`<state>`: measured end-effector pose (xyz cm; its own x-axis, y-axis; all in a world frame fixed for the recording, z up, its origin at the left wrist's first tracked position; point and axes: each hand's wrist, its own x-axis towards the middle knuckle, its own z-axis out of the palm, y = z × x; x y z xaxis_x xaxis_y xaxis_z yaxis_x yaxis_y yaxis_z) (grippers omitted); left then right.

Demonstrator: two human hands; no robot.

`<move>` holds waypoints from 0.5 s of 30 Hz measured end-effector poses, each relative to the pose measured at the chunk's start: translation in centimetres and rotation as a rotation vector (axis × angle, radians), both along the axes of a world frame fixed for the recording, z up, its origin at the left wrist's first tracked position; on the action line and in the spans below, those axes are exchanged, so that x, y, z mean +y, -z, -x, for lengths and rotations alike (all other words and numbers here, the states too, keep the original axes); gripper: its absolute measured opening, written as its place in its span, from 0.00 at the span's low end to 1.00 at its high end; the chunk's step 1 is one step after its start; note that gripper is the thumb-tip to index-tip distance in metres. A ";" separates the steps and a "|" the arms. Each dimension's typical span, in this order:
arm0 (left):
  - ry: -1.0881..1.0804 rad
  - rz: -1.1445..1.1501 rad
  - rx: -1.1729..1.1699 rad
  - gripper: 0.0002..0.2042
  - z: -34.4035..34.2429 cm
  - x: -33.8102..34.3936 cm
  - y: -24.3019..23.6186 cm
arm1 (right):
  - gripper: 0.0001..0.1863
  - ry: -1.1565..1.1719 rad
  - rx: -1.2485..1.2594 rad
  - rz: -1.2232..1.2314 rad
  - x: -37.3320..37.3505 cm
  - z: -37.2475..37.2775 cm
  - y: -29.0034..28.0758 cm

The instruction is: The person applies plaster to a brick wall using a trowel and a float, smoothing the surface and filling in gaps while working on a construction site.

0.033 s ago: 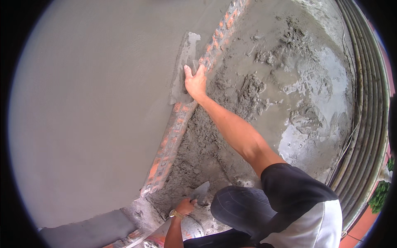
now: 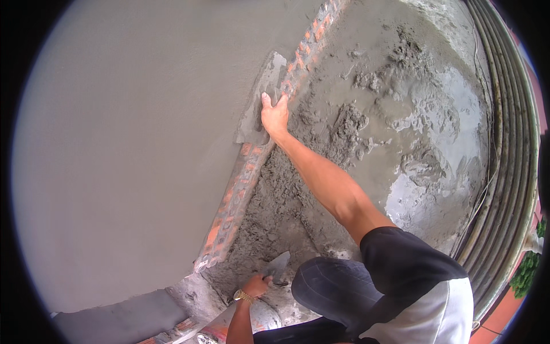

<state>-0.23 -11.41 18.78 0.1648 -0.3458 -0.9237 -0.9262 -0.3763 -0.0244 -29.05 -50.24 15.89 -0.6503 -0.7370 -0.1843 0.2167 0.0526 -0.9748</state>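
- Float (image 2: 254, 114), flat, grey: under the right hand (image 2: 275, 118), which I read as wrapped round its mostly hidden handle.
- Cement surface (image 2: 132, 155), left of that hand: broadly smooth; I judge it nearly finished.
- Brick edging (image 2: 229, 200), above and below the same hand: orange patches bare.
- Pointed trowel (image 2: 278, 265): gripped by the left hand (image 2: 256, 285), blade ahead of it.
- Mortar (image 2: 348, 123), right of the right hand: lumpy, unlevelled.
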 end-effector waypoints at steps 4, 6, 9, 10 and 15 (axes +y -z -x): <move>-0.006 0.029 -0.062 0.22 -2.1 1.7 0.9 | 0.27 -0.098 -0.574 -0.023 3.4 -4.0 -4.3; 0.031 0.023 -0.066 0.24 -1.3 0.8 0.4 | 0.26 -0.016 -0.699 0.104 5.3 -6.6 -7.7; 0.021 0.007 -0.038 0.24 -1.2 0.7 0.4 | 0.26 -0.245 -0.665 0.109 9.3 -9.7 -12.2; 0.005 -0.002 -0.026 0.24 -1.5 0.7 0.4 | 0.26 -0.308 -0.656 0.118 10.7 -10.8 -13.7; 0.007 -0.040 0.002 0.22 -1.5 -0.8 0.4 | 0.26 -0.566 -0.473 0.246 14.5 -12.1 -18.2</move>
